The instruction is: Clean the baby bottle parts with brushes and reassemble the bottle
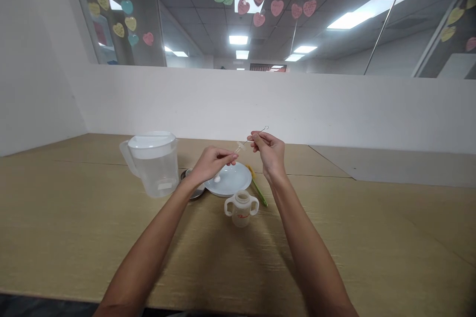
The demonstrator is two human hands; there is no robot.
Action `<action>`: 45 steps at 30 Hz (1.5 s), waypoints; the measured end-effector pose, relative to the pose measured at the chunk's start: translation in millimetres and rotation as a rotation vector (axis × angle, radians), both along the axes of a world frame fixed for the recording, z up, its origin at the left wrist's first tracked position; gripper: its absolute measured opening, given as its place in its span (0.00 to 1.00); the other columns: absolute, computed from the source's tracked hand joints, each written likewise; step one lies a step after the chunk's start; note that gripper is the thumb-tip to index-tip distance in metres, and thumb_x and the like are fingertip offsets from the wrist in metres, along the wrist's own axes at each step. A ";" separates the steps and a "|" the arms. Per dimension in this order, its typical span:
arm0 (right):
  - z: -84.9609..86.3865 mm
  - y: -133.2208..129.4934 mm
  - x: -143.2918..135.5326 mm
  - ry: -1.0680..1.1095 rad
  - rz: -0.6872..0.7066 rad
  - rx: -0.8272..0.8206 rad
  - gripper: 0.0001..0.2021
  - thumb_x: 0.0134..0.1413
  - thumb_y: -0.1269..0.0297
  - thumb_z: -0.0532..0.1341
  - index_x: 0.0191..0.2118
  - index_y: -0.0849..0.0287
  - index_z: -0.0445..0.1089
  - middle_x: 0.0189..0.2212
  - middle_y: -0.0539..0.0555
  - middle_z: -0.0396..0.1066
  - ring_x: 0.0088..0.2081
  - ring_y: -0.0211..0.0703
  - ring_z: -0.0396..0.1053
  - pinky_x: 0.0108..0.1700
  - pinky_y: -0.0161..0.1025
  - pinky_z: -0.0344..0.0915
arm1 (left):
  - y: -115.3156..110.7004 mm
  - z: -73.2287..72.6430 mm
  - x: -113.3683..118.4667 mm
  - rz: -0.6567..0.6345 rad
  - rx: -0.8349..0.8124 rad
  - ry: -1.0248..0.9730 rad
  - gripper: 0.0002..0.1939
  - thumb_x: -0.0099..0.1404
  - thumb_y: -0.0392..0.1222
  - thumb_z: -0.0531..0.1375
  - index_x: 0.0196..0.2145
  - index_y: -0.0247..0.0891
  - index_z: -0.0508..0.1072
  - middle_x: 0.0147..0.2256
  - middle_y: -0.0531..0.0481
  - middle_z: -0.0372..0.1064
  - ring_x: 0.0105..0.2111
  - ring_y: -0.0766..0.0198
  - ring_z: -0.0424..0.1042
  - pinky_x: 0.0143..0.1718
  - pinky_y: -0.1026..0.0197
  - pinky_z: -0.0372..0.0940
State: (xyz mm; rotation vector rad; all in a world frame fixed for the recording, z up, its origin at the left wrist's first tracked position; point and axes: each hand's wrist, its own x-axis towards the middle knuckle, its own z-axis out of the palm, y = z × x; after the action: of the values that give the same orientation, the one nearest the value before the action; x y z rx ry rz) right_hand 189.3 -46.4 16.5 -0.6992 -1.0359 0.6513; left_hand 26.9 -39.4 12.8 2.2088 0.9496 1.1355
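My left hand (214,160) pinches a small clear straw piece (239,147) with a wider collar, held above the bowl. In my right hand (270,152), thumb and fingers grip a thin wire straw brush (265,129) with a looped end pointing up and to the right. The wire's lower end meets the straw piece; whether bristles sit inside it is too small to tell. Below my hands, a clear two-handled baby bottle (241,213) with red lettering stands upright, its mouth uncovered. Behind it lies a pale, shallow bowl (235,179) with a small white item (217,178) at its left side.
At the left stands a clear pitcher (158,173) with a white lid. A dark-rimmed metal dish (198,194) is partly hidden by my left forearm. A green-handled brush (260,193) with a yellow head lies right of the bowl. A white wall (297,109) rises behind the table.
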 end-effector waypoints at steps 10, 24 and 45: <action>-1.4 -4.1 -10.3 -0.109 0.090 -0.104 0.07 0.36 0.63 0.63 0.22 0.62 0.73 0.26 0.54 0.73 0.23 0.33 0.61 0.25 0.33 0.55 | -4.1 3.8 -3.9 0.018 0.085 0.175 0.19 0.59 0.49 0.53 0.23 0.32 0.74 0.20 0.52 0.66 0.22 0.69 0.60 0.24 0.66 0.51; 0.2 -6.3 -8.8 -0.199 0.186 -0.141 0.10 0.38 0.58 0.64 0.27 0.59 0.74 0.25 0.50 0.70 0.26 0.33 0.59 0.28 0.33 0.55 | -7.8 5.4 0.4 0.002 0.127 0.118 0.20 0.62 0.51 0.50 0.26 0.34 0.72 0.21 0.53 0.65 0.22 0.68 0.60 0.24 0.66 0.52; 10.0 -3.6 1.6 0.049 0.072 0.079 0.14 0.42 0.53 0.62 0.23 0.59 0.67 0.17 0.45 0.56 0.16 0.28 0.49 0.15 0.31 0.44 | -22.5 23.5 -2.7 -0.074 0.047 0.114 0.22 0.60 0.54 0.52 0.17 0.34 0.64 0.16 0.56 0.52 0.18 0.72 0.49 0.20 0.66 0.45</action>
State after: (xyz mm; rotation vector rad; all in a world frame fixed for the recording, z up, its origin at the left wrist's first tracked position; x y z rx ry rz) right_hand 190.9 -50.0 26.5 -0.5762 -1.0395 0.6828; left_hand 24.2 -61.9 36.3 2.3471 0.8879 1.0177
